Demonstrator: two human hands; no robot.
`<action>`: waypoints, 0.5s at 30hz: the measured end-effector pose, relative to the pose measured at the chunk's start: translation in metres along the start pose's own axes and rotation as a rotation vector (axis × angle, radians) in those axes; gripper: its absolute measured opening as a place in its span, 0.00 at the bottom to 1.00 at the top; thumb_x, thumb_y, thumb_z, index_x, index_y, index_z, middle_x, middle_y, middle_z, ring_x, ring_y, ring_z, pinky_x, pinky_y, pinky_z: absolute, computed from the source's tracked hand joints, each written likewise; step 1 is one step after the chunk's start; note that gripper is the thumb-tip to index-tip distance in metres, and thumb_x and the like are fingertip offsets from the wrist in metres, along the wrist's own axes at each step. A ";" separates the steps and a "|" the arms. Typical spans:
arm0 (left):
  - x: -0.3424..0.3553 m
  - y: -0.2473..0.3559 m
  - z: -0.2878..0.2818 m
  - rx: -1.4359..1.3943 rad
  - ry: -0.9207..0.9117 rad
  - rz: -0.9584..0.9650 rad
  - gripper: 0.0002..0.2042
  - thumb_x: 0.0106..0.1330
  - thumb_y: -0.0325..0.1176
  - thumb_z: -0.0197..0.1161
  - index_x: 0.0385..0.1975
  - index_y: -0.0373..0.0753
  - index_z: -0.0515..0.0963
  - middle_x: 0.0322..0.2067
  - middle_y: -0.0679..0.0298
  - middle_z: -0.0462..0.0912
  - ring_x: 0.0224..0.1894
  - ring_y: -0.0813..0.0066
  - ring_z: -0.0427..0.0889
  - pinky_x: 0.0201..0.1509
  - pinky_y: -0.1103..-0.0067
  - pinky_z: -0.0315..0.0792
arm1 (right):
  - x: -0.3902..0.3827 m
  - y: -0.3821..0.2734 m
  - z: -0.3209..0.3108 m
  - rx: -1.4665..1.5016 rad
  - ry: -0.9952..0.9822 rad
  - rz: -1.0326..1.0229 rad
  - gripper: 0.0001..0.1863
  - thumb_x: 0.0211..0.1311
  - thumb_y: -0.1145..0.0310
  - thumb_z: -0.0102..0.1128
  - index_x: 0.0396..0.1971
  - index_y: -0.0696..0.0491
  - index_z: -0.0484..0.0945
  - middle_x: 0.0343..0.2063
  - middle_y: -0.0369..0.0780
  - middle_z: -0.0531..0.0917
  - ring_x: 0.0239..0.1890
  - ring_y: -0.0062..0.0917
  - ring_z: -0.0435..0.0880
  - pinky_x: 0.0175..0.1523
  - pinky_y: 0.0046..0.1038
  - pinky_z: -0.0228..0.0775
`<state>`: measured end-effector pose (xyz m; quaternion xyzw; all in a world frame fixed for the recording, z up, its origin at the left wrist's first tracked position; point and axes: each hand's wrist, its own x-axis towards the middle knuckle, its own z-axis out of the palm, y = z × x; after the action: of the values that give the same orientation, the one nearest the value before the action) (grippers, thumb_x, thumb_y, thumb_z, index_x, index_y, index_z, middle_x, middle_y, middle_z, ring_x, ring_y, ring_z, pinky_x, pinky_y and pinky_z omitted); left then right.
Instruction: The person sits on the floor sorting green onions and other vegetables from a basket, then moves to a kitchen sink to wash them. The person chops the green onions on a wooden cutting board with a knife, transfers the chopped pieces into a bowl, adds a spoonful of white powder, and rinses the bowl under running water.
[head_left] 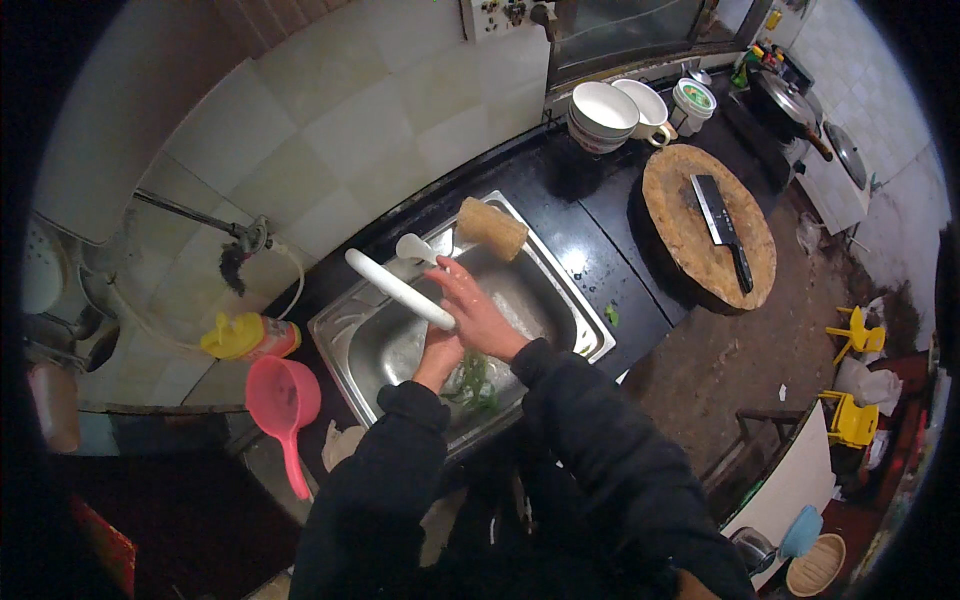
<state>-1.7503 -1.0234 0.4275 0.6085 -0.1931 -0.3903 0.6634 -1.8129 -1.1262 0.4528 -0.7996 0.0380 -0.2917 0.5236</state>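
Note:
Over the metal sink (566, 287), both of my hands are close together beside the white curved faucet spout (400, 290). My right hand (482, 318) has its fingers stretched out and apart, the tips beside a small white rounded lever (412, 246); whether they touch it I cannot tell. Lower down, by the spout's end, is my left hand (440, 358), its fingers largely hidden by the right hand and the spout. Green leaves (476, 384) lie in the basin beneath my wrists. A brown loofah (490, 228) rests on the sink's far rim.
A cleaver (720, 225) lies on a round wooden chopping board (670, 200) to the right. White bowls (603, 108), a white mug (645, 105) and a lidded tub (693, 102) stand behind it. Left of the sink are a pink ladle (283, 395) and a yellow-capped bottle (250, 337).

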 end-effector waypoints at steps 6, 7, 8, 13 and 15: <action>-0.012 0.016 -0.009 -0.307 0.404 0.122 0.10 0.72 0.42 0.52 0.38 0.42 0.69 0.35 0.64 0.77 0.34 0.76 0.76 0.45 0.77 0.70 | -0.046 0.002 -0.021 0.155 0.005 0.795 0.17 0.72 0.58 0.43 0.45 0.56 0.73 0.40 0.41 0.82 0.46 0.33 0.82 0.49 0.30 0.73; -0.019 0.019 -0.006 -0.390 0.445 0.162 0.12 0.73 0.44 0.51 0.35 0.41 0.68 0.30 0.66 0.73 0.31 0.75 0.74 0.43 0.76 0.70 | -0.055 0.004 -0.015 0.416 -0.143 0.919 0.21 0.73 0.54 0.39 0.41 0.56 0.75 0.33 0.38 0.82 0.40 0.32 0.82 0.43 0.29 0.73; -0.027 0.021 -0.002 -0.351 0.482 0.127 0.12 0.73 0.44 0.50 0.34 0.41 0.68 0.29 0.66 0.73 0.30 0.75 0.73 0.42 0.75 0.70 | -0.061 0.006 -0.006 0.640 -0.260 1.156 0.26 0.75 0.49 0.35 0.37 0.56 0.76 0.26 0.36 0.82 0.33 0.30 0.82 0.37 0.28 0.74; -0.084 0.018 0.014 -0.161 0.363 0.065 0.16 0.76 0.45 0.47 0.29 0.40 0.66 0.22 0.67 0.70 0.25 0.79 0.68 0.32 0.80 0.64 | -0.067 0.032 0.054 1.333 -0.029 1.102 0.23 0.71 0.52 0.42 0.33 0.58 0.75 0.28 0.41 0.81 0.32 0.29 0.81 0.37 0.32 0.75; -0.102 0.019 0.011 -0.077 0.344 0.134 0.16 0.76 0.45 0.47 0.29 0.40 0.65 0.20 0.69 0.67 0.23 0.80 0.65 0.30 0.81 0.63 | -0.070 0.049 0.058 0.679 -0.230 0.758 0.15 0.67 0.60 0.50 0.37 0.58 0.74 0.31 0.42 0.81 0.36 0.28 0.81 0.40 0.31 0.74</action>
<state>-1.8167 -0.9545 0.4700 0.6261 -0.1018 -0.2426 0.7340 -1.8295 -1.0750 0.3642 -0.5415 0.1706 0.0121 0.8231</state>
